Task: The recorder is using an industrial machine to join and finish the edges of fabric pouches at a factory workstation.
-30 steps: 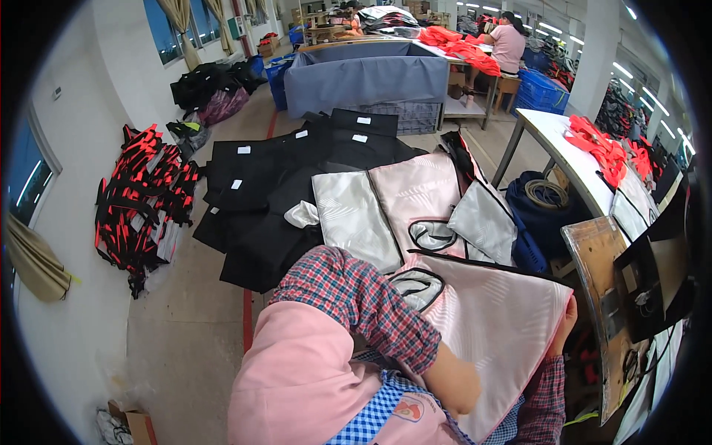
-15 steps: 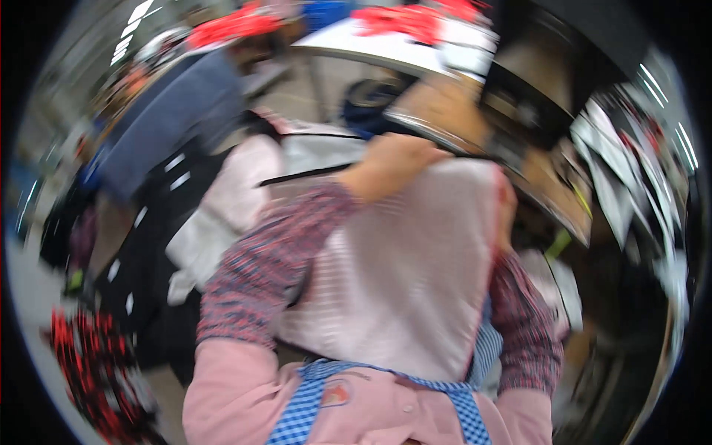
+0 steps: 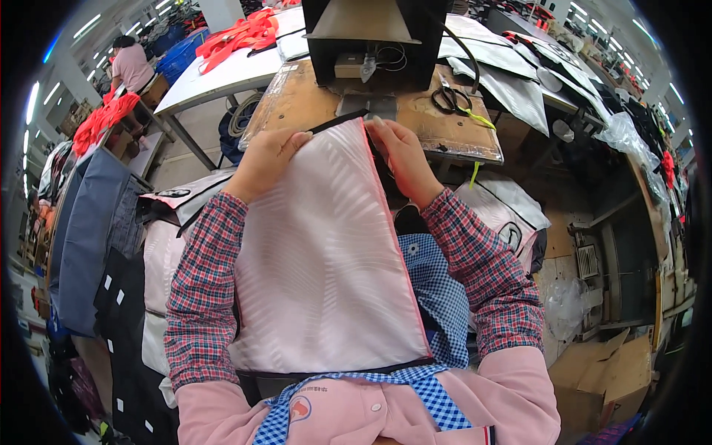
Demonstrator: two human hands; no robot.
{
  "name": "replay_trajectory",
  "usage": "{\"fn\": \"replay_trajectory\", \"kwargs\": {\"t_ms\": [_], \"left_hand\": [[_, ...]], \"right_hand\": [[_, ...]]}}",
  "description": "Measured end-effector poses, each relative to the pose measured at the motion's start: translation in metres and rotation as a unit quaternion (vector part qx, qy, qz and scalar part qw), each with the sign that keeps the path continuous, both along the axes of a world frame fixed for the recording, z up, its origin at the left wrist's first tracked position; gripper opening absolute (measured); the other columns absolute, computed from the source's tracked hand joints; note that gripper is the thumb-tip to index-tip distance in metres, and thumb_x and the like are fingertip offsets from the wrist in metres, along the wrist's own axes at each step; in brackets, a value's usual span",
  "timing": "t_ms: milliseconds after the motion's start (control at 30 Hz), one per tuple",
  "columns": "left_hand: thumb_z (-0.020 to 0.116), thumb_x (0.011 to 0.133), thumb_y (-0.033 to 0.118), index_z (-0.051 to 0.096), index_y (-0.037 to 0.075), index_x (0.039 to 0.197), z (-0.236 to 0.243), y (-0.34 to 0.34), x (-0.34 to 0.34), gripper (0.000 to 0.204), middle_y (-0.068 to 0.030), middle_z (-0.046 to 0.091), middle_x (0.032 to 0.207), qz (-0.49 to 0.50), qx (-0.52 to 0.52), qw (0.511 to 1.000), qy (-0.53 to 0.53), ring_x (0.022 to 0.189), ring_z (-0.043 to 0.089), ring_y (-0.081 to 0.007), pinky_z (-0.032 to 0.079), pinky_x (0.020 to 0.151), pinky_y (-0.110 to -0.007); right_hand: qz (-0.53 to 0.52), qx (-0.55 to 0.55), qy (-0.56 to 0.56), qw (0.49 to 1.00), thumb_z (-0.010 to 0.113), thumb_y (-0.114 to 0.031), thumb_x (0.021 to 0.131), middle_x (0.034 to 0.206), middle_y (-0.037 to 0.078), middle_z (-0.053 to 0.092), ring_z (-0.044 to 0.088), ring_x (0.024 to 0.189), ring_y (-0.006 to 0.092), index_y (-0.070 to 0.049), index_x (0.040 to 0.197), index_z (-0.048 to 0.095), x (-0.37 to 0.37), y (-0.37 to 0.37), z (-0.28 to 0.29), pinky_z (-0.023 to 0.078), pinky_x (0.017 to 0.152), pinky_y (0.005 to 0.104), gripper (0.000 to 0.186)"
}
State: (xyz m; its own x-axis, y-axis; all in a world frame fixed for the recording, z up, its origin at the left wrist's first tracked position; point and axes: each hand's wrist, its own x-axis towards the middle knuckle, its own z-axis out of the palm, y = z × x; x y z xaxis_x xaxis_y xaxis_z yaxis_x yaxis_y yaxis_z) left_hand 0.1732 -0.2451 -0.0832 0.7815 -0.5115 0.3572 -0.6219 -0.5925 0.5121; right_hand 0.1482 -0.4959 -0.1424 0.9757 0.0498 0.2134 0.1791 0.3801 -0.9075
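A pale pink, faintly striped fabric panel [image 3: 326, 245] hangs between my two hands and reaches down to my apron. Black binding runs along its top and bottom edges, and a red-pink edge follows its right side. My left hand [image 3: 267, 159] pinches the panel's top edge on the left, thumb on the near side. At the upper right corner, my right hand [image 3: 404, 159] grips the edge with its thumb and fingers. Just beyond the panel is a worn wooden work table [image 3: 285, 104] carrying a black machine housing [image 3: 371, 44].
Black-handled scissors [image 3: 450, 96] with a yellow ribbon lie on the table's right side. White panels [image 3: 493, 55] cover a surface at far right. A cardboard box [image 3: 604, 374] stands low right. Dark fabric [image 3: 126, 334] hangs at left. A seated person [image 3: 132, 65] is far left.
My view has swung to the right and steadied. The machine housing now stands straight ahead. My left hand has moved left along the top edge, and both hands still hold the panel.
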Motion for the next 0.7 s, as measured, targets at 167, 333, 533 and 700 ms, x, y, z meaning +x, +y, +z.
{"fn": "replay_trajectory", "kwargs": {"t_ms": [167, 333, 533, 700], "left_hand": [[0.053, 0.097, 0.026, 0.068, -0.001, 0.097, 0.000, -0.005, 0.034, 0.031, -0.0203, 0.065, 0.081, -0.012, 0.018, 1.000, 0.009, 0.073, 0.063, -0.0329, 0.048, 0.067, -0.037], [0.054, 0.097, 0.027, 0.067, -0.002, 0.096, -0.002, -0.017, 0.058, 0.032, -0.0199, 0.065, 0.079, -0.034, 0.017, 0.999, 0.018, 0.070, 0.061, -0.0301, 0.047, 0.067, -0.036], [0.055, 0.097, 0.032, 0.067, -0.003, 0.095, 0.004, -0.025, 0.088, 0.036, -0.0188, 0.065, 0.078, -0.008, 0.047, 0.997, 0.059, 0.067, 0.059, -0.0264, 0.047, 0.066, -0.035], [0.056, 0.096, 0.036, 0.066, -0.004, 0.093, 0.000, -0.023, 0.115, 0.041, -0.0190, 0.065, 0.080, -0.005, 0.082, 0.997, 0.009, 0.071, 0.062, -0.0295, 0.048, 0.068, -0.037]], "right_hand": [[-0.017, -0.064, 0.032, 0.997, 0.057, -0.029, 0.097, 0.094, 0.000, 0.066, 0.061, 0.084, 0.0078, -0.005, 0.105, 0.063, 0.023, -0.013, 0.025, 0.049, 0.075, 0.0231, 0.026], [-0.007, -0.178, 0.022, 0.984, 0.058, -0.022, 0.095, 0.089, 0.000, 0.064, 0.059, 0.078, 0.0084, -0.005, 0.098, 0.062, 0.055, -0.033, 0.031, 0.050, 0.071, 0.0235, 0.018], [0.019, -0.109, 0.084, 0.990, 0.056, -0.020, 0.095, 0.080, 0.000, 0.061, 0.058, 0.074, 0.0102, -0.007, 0.090, 0.061, 0.078, -0.036, 0.027, 0.049, 0.068, 0.0252, 0.015], [0.022, -0.046, 0.097, 0.994, 0.056, -0.019, 0.094, 0.079, 0.001, 0.061, 0.057, 0.070, 0.0109, -0.006, 0.088, 0.062, 0.092, -0.032, 0.024, 0.047, 0.062, 0.0253, 0.016]]}}
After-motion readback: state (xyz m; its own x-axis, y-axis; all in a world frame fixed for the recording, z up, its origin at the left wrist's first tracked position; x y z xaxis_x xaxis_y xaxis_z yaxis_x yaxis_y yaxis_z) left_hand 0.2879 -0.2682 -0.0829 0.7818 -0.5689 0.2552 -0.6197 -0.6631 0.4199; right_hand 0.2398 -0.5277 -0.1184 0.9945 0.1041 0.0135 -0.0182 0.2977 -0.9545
